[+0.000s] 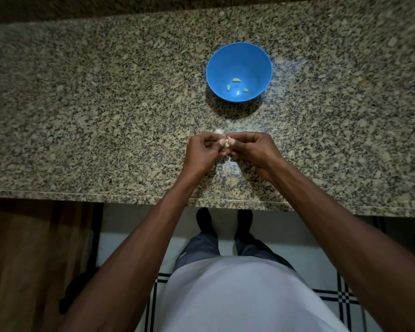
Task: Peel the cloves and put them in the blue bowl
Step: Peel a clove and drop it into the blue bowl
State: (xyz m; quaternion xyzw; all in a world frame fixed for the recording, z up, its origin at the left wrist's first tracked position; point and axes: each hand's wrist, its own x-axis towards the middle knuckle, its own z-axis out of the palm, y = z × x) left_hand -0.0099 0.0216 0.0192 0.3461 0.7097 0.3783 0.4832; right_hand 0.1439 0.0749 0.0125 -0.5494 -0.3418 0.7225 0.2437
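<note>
A blue bowl [239, 56] stands on the speckled granite counter [106, 104], with three pale peeled cloves [236, 80] lying on its bottom. Nearer to me, my left hand [201, 152] and my right hand [254, 147] meet above the counter, and both pinch one small garlic clove [227, 143] between their fingertips. Bits of pale skin stick out from the clove. Just beyond my left hand's fingers, part of a garlic bulb [219, 131] rests on the counter, mostly hidden by the hand.
Thin scraps of garlic skin [223, 165] lie on the counter under my hands. The counter's front edge [130, 196] runs just below my wrists. A raised ledge borders the counter at the back. Wide bare granite stretches left and right of the bowl.
</note>
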